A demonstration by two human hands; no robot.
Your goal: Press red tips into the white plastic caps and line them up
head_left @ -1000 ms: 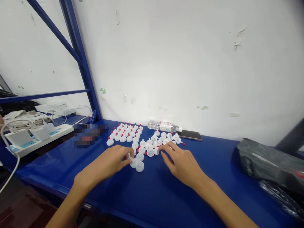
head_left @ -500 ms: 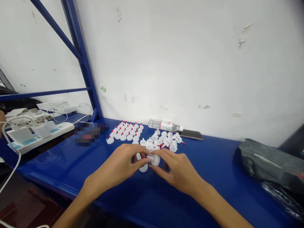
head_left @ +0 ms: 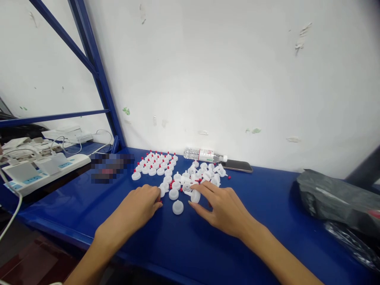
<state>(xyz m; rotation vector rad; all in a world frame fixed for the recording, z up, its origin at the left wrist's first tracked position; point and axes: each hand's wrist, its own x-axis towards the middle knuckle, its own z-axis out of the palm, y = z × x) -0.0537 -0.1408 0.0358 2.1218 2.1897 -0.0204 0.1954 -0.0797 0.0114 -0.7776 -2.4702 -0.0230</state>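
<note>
My right hand (head_left: 221,204) pinches a white plastic nozzle cap (head_left: 195,196) between thumb and fingers, its bare spout pointing left. To the left, my left hand (head_left: 141,204) is low over the table with its fingers closed; a small red tip cap (head_left: 161,202) partly shows between finger and thumb. Between the hands stand white nozzle caps, the nearest (head_left: 177,207) upright on the table. Behind them lies a loose pile of white nozzle caps (head_left: 204,170) with small red tips scattered among it. Rows of white caps with red tips (head_left: 154,164) stand at the back left.
A clear water bottle (head_left: 204,154) lies along the wall, with a phone (head_left: 237,166) beside it. A grey plastic bag (head_left: 335,198) sits at the right. Power strips with chargers (head_left: 47,172) and cables occupy the left, near the blue metal frame (head_left: 102,79).
My left hand has moved left, away from the cap that both hands were touching. My right hand keeps that cap in nearly the same place. The view has shifted slightly.
</note>
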